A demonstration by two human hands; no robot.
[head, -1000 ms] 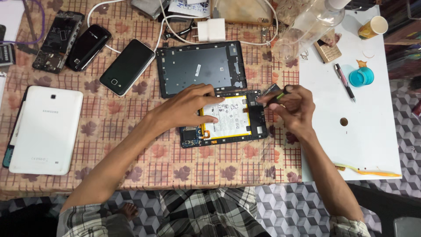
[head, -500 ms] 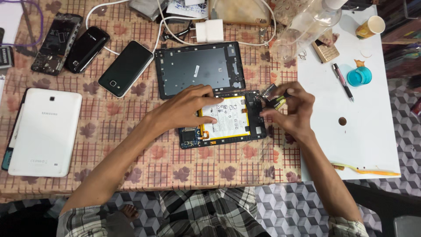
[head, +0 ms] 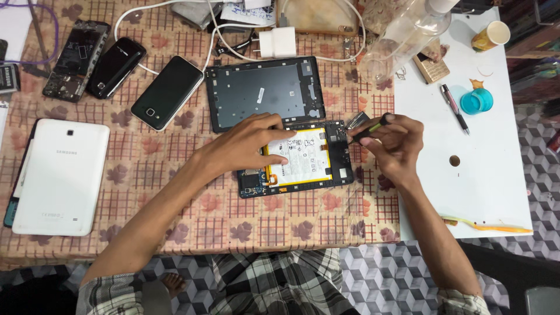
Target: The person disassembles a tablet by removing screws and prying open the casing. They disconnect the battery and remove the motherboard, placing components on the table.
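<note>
**Opened tablet pinned flat, tool at its right edge**

The left hand (head: 248,146) lies palm-down with fingers spread across the opened tablet (head: 297,160), pressing on its white battery (head: 303,157), apparently to keep the device from sliding on the patterned tablecloth (head: 175,192). It grips nothing; it only presses. The right hand (head: 396,143) is closed around a slim dark screwdriver (head: 368,129), held like a pen, with its tip angled down at the tablet's right-hand circuit strip, a hold that suits fine work. The tablet sits at the middle of the table, just below its removed back cover (head: 265,93), which lies inner side up. To the left rest a white tablet (head: 61,175) and three phones; a pen (head: 454,108) and a blue cap (head: 477,100) lie well apart on the white board (head: 496,175) to the right.
</note>
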